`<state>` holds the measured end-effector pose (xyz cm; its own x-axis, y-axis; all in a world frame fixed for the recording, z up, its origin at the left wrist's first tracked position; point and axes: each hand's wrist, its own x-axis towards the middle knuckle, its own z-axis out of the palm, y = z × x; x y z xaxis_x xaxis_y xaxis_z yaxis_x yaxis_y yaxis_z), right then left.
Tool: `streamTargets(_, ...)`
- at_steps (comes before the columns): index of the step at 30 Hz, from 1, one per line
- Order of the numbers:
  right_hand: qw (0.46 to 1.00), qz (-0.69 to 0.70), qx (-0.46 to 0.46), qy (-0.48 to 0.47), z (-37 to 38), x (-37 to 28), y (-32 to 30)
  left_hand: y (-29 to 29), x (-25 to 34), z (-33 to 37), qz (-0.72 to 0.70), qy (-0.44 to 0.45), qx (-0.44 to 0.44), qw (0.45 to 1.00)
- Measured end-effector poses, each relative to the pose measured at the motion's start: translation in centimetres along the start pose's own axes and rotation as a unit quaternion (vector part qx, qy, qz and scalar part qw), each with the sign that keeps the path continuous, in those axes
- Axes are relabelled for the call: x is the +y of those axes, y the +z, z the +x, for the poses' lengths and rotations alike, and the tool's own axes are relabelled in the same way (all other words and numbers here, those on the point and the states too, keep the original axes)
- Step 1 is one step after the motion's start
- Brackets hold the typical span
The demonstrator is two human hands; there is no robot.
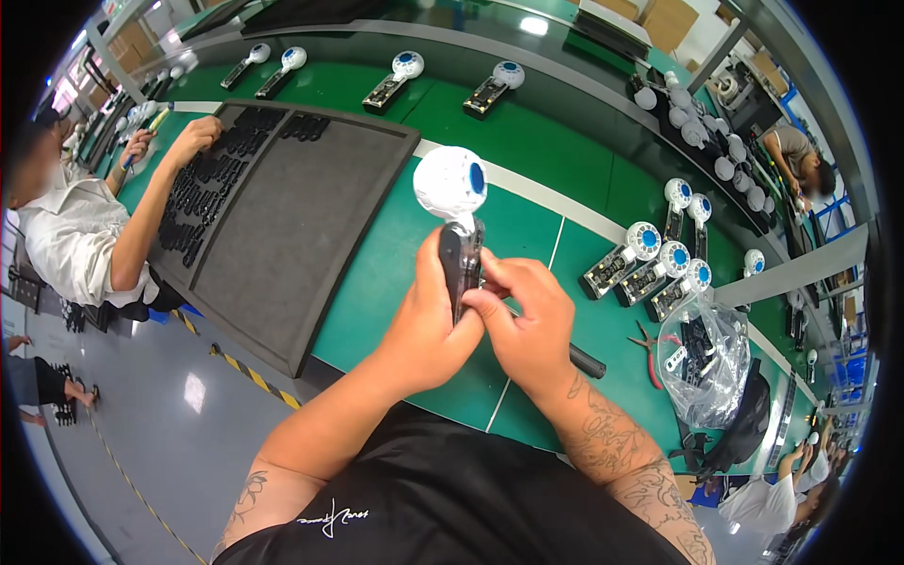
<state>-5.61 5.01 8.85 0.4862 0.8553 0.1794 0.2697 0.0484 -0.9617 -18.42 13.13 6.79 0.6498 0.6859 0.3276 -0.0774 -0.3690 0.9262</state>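
In front of my chest I hold up a handheld device with a white round head, a blue disc on its side and a narrow black handle. My left hand is closed around the handle, its thumb along the lower part. The fingers of my right hand are bent and pressed against the handle's right side; any small part between them is hidden. A dark rod-shaped thing shows past my right wrist, partly covered; whether the hand touches it I cannot tell.
Left stands a large dark tray with rows of black parts, where a co-worker's hand reaches. Several similar devices with bare circuit boards lie right, near red-handled pliers and a clear plastic bag. More devices line the green belt.
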Motion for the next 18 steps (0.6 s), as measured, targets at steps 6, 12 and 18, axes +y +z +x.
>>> streamTargets(6,0.875,-0.450,-0.160,-0.085,0.0,0.7,-5.3,-2.9,0.0,0.3,-0.308,-0.209,-0.003,0.928)
streamTargets(12,0.895,-0.403,-0.184,0.050,0.6,-0.3,-6.4,-4.7,-0.8,1.2,-0.457,-0.220,-0.020,0.862)
streamTargets(18,0.989,-0.063,-0.014,-0.132,-1.0,-4.3,-5.5,-4.6,-0.1,1.2,-0.352,-0.209,-0.001,0.912)
